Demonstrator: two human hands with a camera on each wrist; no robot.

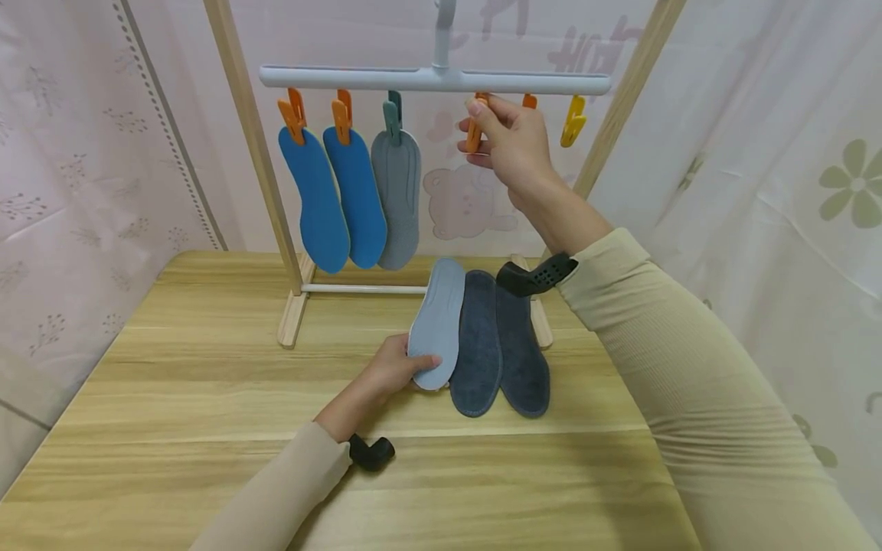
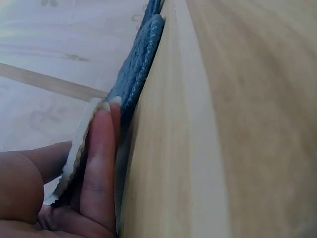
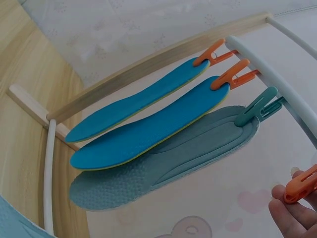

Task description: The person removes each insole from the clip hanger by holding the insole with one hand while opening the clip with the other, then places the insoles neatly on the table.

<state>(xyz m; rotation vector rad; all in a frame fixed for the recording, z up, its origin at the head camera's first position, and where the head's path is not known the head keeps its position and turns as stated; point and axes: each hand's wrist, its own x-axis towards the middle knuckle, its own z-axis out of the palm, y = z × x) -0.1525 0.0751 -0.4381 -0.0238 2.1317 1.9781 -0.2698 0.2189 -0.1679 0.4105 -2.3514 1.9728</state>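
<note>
Left hand: I read the left hand [image 1: 393,367] clamped on the near end of a pale grey insole [image 1: 443,314], thumb on the upper face, fingers beneath; the left wrist view agreed, fingers just beside the tabletop.
Pale grey insole: located over the middle of the wooden table [image 1: 207,413], far end overlapping the white rod [image 1: 365,289] in my head view.
Dark insoles: I noted a left dark insole [image 1: 475,344] and a right dark insole [image 1: 524,356] side by side, to the right of the pale one.
Right hand: I saw the right hand [image 1: 513,141] raised to the hanger bar [image 1: 358,79], thumb and fingers pinching an orange clip [image 1: 475,132]. Whether the clip's mouth was open I could not tell.
Hanging, left half: a far-left blue insole [image 1: 313,203], a second blue insole [image 1: 360,203] and a grey insole [image 1: 396,203] hung in that order, the blues by orange pegs [image 1: 342,119], the grey by a green peg [image 1: 393,119].
Hanging, right half: a partly hidden orange peg [image 1: 529,101] showed behind the right hand; a yellow peg [image 1: 573,122] hung farther right.
Support: I logged a wooden stand [image 1: 248,130] at the table's far side, a patterned curtain [image 1: 779,153] behind.
</note>
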